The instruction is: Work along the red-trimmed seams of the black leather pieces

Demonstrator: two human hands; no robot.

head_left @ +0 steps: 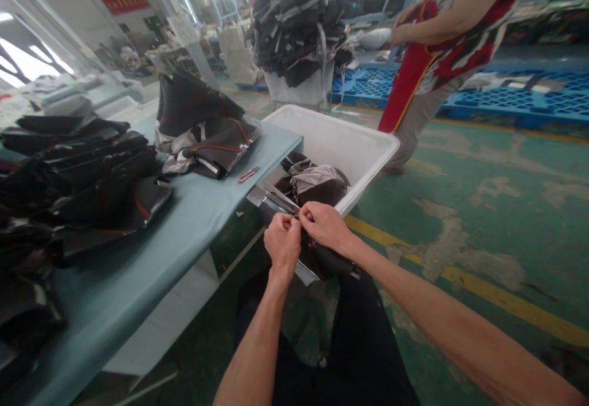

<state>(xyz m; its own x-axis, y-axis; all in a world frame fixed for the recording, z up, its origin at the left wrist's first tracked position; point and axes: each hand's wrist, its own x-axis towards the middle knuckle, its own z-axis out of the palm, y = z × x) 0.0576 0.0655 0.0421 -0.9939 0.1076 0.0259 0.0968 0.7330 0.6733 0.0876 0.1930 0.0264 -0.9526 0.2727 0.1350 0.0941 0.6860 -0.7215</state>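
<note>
Over my lap lies a black fabric piece (334,263) with grey edging. My left hand (282,240) pinches its upper edge, thumb against forefinger. Close beside it, nearly touching, my right hand (324,225) pinches the same edge. The exact spot between the fingertips is hidden. Just past my hands stands a white plastic bin (368,154) with a few black and grey sewn pieces (319,185) inside. On the table to the left rests a small pink-handled cutting tool (248,175), probably thread snips.
A blue-green table (197,210) runs along my left, bearing a black fabric stack (78,179) and a folded black piece with red piping (207,124). Ahead is a heaped bin of black pieces (299,26). A person in a red apron (409,81) stands at right, near blue pallets (519,96).
</note>
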